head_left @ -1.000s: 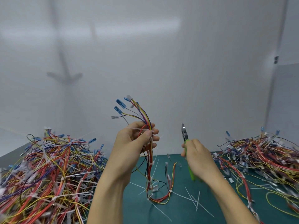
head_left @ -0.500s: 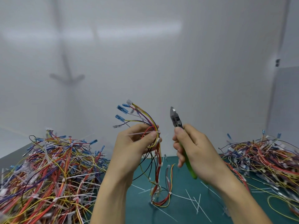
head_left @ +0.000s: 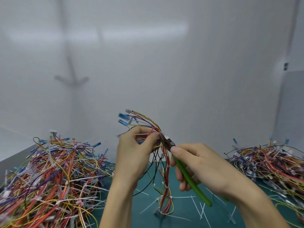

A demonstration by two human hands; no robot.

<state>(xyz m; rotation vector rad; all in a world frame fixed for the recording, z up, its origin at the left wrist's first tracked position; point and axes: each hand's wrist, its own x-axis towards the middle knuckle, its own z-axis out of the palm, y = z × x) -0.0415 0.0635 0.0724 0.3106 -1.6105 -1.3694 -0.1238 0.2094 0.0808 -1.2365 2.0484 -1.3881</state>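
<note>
Now that cutters point(head_left: 184, 170) have swung in, tip meets cable tie point(head_left: 141, 134) on harness point(head_left: 166, 170) pinched by left hand point(head_left: 136, 150); right hand point(head_left: 202, 163) grips handles; snip likely next.

Both hands are bare: the left hand point(head_left: 131, 155) and the right hand point(head_left: 202, 163). Back from the fingers, each wrist runs into an unsleeved forearm, the left forearm point(head_left: 118, 203) and the right forearm point(head_left: 256, 199). The right thumbnail point(head_left: 174, 149) is short and rounded.
</note>
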